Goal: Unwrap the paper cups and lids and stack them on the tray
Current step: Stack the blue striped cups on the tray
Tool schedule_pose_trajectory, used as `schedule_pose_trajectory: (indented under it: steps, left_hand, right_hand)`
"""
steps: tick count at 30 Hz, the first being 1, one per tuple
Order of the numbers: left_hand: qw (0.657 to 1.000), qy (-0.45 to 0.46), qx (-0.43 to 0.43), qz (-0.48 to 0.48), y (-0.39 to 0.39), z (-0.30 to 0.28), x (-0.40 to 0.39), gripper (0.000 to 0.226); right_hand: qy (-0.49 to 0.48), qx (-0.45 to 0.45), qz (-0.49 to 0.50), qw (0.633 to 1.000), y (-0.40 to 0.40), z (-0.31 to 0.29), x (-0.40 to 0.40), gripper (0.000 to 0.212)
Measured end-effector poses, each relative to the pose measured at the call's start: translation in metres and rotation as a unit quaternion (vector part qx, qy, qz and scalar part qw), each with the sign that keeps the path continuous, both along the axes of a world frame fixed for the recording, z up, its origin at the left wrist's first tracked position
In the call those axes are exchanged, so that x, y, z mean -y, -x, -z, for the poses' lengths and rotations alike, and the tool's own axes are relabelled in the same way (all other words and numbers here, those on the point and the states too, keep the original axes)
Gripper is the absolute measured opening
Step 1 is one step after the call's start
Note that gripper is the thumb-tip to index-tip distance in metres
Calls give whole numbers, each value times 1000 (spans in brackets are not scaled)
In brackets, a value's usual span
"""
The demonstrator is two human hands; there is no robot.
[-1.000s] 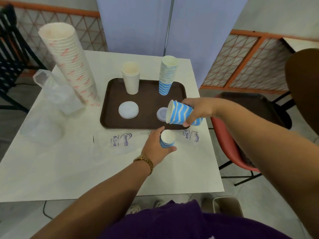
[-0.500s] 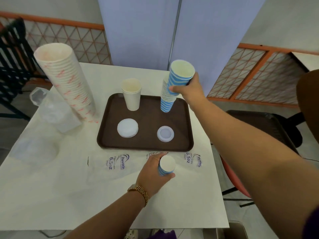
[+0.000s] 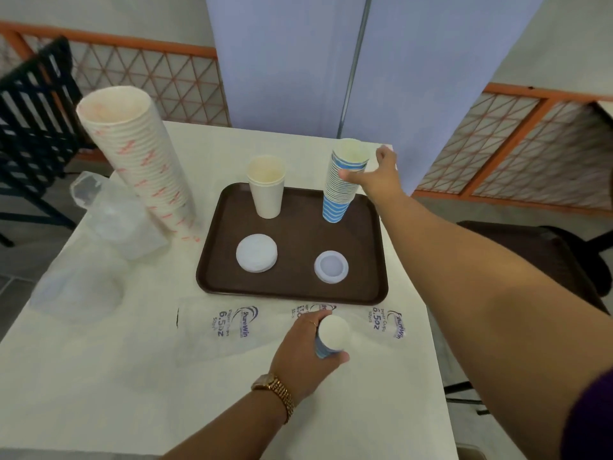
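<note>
R hand [image 3: 376,175], fingers spread, touches tall blue-striped paper cup stack [image 3: 341,189] at tray's [image 3: 295,293] 1 o'clock corner. L hand [image 3: 306,355] grips short blue cup stack [image 3: 331,336], w/ smooth round white base up, at tray's 6 o'clock.

Can't see much of the blue cups [image 3: 326,343] in my left hand [image 3: 303,355]; the white base faces me and my fingers cover most of the striped side, so no count possible. At 1 o'clock, my right hand [image 3: 374,175] hides the far side of the blue striped stack [image 3: 341,190], so contact beyond the thumb is unclear. The print on the clear wrapper [image 3: 232,323] near 6 o'clock is partly under my hand. The crumpled plastic [image 3: 79,287] at 9 o'clock is just a blur.
</note>
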State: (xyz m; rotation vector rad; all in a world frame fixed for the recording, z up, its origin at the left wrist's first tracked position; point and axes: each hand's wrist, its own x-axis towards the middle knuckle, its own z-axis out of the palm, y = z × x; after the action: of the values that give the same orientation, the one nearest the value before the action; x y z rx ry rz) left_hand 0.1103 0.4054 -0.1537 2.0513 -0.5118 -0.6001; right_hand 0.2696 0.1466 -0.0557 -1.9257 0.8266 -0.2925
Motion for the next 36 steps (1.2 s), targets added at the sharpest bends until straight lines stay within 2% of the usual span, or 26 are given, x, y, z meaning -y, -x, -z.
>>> schedule_pose_trajectory:
  steps: [2,3,7,11,15,18,22,25,27,31,36]
  left_hand:
    - [1000,1,2,2,0,0,-1,68]
    - [1000,2,3,4,0,-1,-1,69]
    - [1000,5,-15,10,1,-5,-2,72]
    - [1000,-7,-4,20,0,-9,-9,77]
    - [999,-40,9,20,2,-9,-23,86]
    - [998,-56,14,16,3,-10,-34,87]
    - [998,-65,18,2,4,-14,-50,84]
    - [997,-70,13,-12,5,-14,-61,83]
    - [997,-73,14,-18,7,-15,-68,83]
    - [997,-74,10,-29,10,-14,-77,83]
    - [997,-67,0,-32,14,-12,-87,82]
  right_hand:
    - [-26,-8,20,999,19,15,-2,118]
    - [-35,-16,31,999,31,21,-6,111]
    - [17,-77,20,997,82,41,-32,68]
    - [53,-118,-148,980,121,32,-61,36]
    - [119,-186,-297,929,141,-1,-91,25]
    - [234,-257,-396,850,147,-20,-114,36]
    - [395,-338,-487,702,158,-29,-146,56]
    - [504,-365,-526,580,165,-24,-167,61]
    - [547,-379,-531,524,166,-15,-178,60]
    - [590,-436,-488,474,163,12,-195,43]
    - [598,-461,-480,446,162,24,-200,31]
